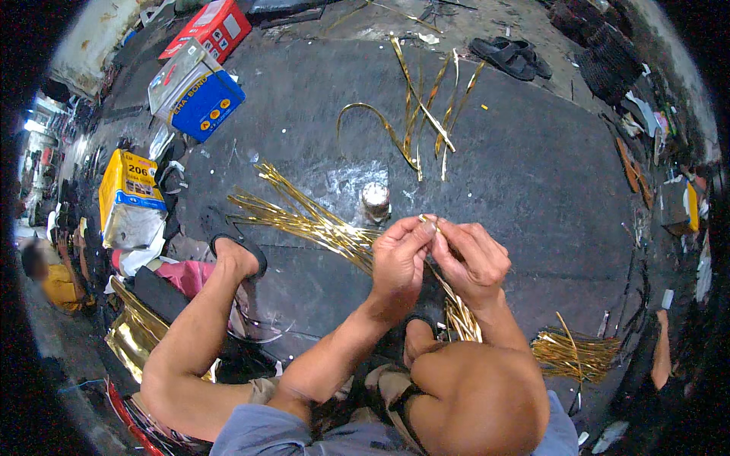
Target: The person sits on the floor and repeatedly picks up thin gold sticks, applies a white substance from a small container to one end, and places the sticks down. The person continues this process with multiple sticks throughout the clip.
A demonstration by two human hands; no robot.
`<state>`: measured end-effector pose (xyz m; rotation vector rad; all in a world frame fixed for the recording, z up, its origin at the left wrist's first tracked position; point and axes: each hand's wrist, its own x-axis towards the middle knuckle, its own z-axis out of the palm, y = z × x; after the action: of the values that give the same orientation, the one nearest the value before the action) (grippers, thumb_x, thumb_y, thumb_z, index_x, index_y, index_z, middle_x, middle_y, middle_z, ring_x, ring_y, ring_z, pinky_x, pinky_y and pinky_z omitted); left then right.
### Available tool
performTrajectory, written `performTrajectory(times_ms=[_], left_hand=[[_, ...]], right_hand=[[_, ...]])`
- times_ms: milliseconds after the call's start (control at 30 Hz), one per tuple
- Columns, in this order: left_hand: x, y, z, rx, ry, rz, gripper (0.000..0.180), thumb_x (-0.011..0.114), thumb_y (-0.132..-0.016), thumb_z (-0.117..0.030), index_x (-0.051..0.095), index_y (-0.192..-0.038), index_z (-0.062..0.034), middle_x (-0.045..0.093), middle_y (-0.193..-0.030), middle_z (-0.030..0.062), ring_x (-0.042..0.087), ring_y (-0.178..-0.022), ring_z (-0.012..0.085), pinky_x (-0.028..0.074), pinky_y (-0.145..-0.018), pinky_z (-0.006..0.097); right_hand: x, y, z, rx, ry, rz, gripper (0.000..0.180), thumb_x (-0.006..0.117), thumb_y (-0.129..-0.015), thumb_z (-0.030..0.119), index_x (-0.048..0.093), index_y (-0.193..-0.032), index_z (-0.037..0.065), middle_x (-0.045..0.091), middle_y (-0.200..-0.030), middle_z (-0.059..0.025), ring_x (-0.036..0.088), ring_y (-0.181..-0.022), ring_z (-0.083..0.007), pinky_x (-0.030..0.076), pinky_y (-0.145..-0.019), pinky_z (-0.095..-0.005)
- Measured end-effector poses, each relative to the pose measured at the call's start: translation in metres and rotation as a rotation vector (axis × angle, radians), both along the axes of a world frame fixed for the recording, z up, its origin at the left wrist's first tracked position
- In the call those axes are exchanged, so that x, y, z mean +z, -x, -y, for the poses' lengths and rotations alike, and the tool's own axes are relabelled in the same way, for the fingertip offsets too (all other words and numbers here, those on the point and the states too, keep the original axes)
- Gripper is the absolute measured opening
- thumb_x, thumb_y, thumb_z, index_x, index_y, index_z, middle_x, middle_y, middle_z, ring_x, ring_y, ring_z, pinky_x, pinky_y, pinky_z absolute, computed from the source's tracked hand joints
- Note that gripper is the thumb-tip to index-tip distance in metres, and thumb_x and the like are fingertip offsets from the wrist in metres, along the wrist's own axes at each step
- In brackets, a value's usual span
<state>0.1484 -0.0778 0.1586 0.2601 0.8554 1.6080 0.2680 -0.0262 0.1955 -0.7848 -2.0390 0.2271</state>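
My left hand and my right hand meet in front of me, above the dark floor mat. Both are closed, their thumbs and fingertips pinching a thin gold strip between them. Most of that strip is hidden by the fingers. Behind my left hand, a loose bundle of shiny gold strips fans out to the left. More gold strips lie below my right hand, beside my bent knee. Just beyond my hands stands a short metal cylinder with a pale, worn top.
Separate gold strips lie farther off; a gold pile sits at the right. Along the left are a yellow tin, a blue tin and a red box. Dark sandals lie at the far right. Another person is at the left edge.
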Motion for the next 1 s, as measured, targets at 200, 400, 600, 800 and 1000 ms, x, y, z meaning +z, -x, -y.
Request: performTrajectory(times_ms=[200,400,600,800,1000], left_hand=[[0.004,0.032,-0.005,0.137,-0.042,0.002,0.002,0.067,-0.096,-0.003,0.068,-0.097,-0.0004,0.068,-0.089,0.0044,0.063,-0.084,0.0126,0.052,-0.076,0.027],[0.019,0.08,-0.02,0.268,0.063,-0.001,0.006,0.07,-0.094,-0.001,0.067,-0.098,0.0006,0.067,-0.087,0.0054,0.058,-0.075,0.0122,0.048,-0.071,0.026],[-0.014,0.162,-0.043,0.446,0.101,-0.145,0.007,0.072,-0.092,-0.004,0.066,-0.094,-0.0006,0.065,-0.082,0.0059,0.059,-0.072,0.0142,0.047,-0.066,0.026],[-0.05,0.23,-0.05,0.596,0.304,-0.219,0.011,0.076,-0.089,-0.007,0.068,-0.093,-0.0009,0.065,-0.082,0.0057,0.06,-0.067,0.0155,0.044,-0.056,0.027],[-0.08,0.276,-0.054,0.77,0.604,-0.337,0.018,0.079,-0.081,0.0,0.063,-0.072,-0.0035,0.061,-0.067,0.0054,0.053,-0.051,0.0138,0.036,-0.046,0.029]], right_hand=[[0.007,0.026,0.0,0.094,0.168,-0.007,0.016,0.081,-0.079,0.005,0.074,-0.093,0.005,0.069,-0.078,-0.0073,0.067,-0.061,-0.0224,0.054,-0.055,-0.0343],[0.008,0.037,0.012,0.15,0.254,0.034,0.013,0.082,-0.079,0.003,0.075,-0.089,0.004,0.067,-0.071,-0.007,0.064,-0.056,-0.0191,0.05,-0.051,-0.0313],[-0.009,0.036,0.031,0.256,0.369,0.036,0.011,0.082,-0.08,0.003,0.077,-0.09,0.003,0.067,-0.069,-0.0074,0.063,-0.054,-0.017,0.048,-0.05,-0.0292],[-0.028,0.013,0.047,0.272,0.474,0.09,0.011,0.083,-0.081,0.003,0.078,-0.09,0.004,0.069,-0.071,-0.0082,0.064,-0.055,-0.0184,0.048,-0.051,-0.0293],[-0.054,-0.024,0.061,0.288,0.563,0.151,0.009,0.083,-0.081,0.007,0.078,-0.089,0.005,0.07,-0.072,-0.0081,0.066,-0.058,-0.0199,0.05,-0.052,-0.0318]])
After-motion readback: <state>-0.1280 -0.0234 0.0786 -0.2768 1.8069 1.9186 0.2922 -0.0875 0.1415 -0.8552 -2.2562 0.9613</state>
